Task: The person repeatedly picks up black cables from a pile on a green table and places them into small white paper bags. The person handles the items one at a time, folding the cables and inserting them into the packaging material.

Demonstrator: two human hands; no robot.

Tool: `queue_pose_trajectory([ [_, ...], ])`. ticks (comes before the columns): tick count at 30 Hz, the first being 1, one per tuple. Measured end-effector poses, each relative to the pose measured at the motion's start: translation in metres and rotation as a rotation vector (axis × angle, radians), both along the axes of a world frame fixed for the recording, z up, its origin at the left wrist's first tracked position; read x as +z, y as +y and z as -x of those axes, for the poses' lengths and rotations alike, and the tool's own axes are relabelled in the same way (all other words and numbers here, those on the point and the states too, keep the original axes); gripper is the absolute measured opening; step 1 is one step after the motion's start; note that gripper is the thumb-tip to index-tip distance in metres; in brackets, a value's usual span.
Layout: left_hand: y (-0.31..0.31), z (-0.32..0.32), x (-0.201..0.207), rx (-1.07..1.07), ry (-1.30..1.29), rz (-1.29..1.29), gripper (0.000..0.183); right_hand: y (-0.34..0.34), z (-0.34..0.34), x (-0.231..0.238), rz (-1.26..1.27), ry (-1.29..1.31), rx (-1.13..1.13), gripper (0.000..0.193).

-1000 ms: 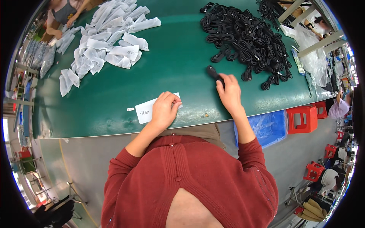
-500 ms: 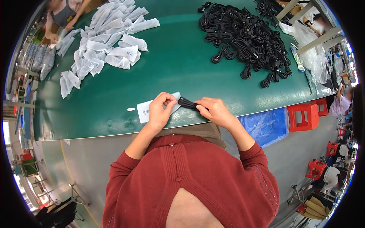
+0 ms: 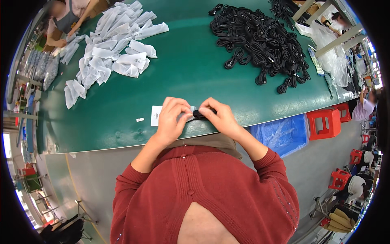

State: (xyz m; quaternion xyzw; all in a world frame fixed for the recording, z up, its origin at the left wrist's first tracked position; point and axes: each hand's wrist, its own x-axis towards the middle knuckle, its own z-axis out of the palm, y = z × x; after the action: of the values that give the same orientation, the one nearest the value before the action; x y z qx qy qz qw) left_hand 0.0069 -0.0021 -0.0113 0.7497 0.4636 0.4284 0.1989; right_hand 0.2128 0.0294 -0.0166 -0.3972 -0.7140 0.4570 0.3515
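Note:
Near the table's front edge, my left hand (image 3: 174, 121) grips a flat white plastic bag (image 3: 156, 115) by its right end, where the mouth is. My right hand (image 3: 219, 118) pinches a folded black cable bundle (image 3: 198, 114), whose left end is at the bag's mouth, partly inside it. Fingers of both hands cover much of the bundle. A small white sticker (image 3: 140, 119) lies on the table just left of the bag.
On the green table (image 3: 178, 61), a heap of filled white bags (image 3: 118, 44) lies far left and a pile of coiled black cables (image 3: 260, 40) far right. A co-worker (image 3: 67, 20) handles bags at back left. A blue lined bin (image 3: 280, 134) and red stools (image 3: 323, 124) stand below the right edge.
My right hand has moved left, bringing the cable bundle into the bag's mouth, and less of the bundle shows. The bag has turned straighter.

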Motion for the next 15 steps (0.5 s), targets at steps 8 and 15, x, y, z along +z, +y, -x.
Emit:
queue_pose_trajectory([
  [8, 0.014, 0.017, 0.012, -0.124, -0.615, 0.402, 0.01, 0.005, 0.021, 0.017, -0.376, 0.32, -0.02, 0.034],
  [15, 0.044, 0.027, 0.05, -0.186, -0.937, 0.64, 0.019, 0.022, 0.027, 0.039, -0.592, 0.206, -0.046, 0.039],
])
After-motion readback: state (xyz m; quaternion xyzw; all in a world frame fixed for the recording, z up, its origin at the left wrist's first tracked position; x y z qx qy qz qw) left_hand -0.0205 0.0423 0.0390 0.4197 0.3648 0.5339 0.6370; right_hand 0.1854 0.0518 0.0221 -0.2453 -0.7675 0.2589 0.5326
